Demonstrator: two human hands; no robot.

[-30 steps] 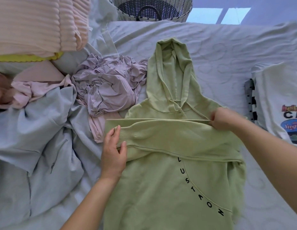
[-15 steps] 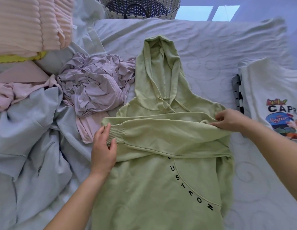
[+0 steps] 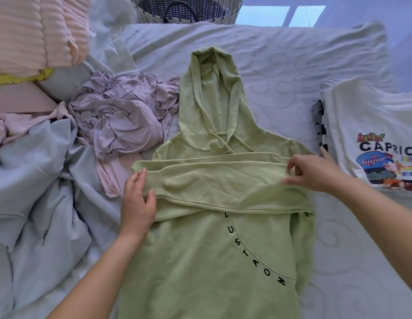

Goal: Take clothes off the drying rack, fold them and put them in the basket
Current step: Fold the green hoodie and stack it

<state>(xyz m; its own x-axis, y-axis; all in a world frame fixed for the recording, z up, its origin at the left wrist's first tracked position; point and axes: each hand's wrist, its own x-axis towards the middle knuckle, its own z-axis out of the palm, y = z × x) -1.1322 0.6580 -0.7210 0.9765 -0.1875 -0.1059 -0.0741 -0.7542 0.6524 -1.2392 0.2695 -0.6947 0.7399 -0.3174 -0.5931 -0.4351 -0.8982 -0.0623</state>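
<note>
A light green hoodie [image 3: 211,249] lies flat on the bed, hood pointing away, black letters running down its front. Both sleeves are folded across the chest. My left hand [image 3: 138,203] pinches the ribbed cuff of the upper sleeve at the hoodie's left edge. My right hand [image 3: 313,171] hovers over the other end of that sleeve near the right shoulder, fingers spread and loosely curled, holding nothing. A woven basket [image 3: 232,17] with a dark handle stands beyond the bed's far edge, at the top of the view.
A crumpled lilac garment [image 3: 122,120] lies left of the hood. Pale blue clothing [image 3: 34,192] fills the left side. A pink ribbed blanket [image 3: 36,31] sits top left. A folded white printed T-shirt [image 3: 373,134] rests at the right on the white quilted bed [image 3: 292,72].
My right hand has let go of the sleeve fold and lifted slightly with fingers spread. My left hand's grip on the cuff is unchanged.
</note>
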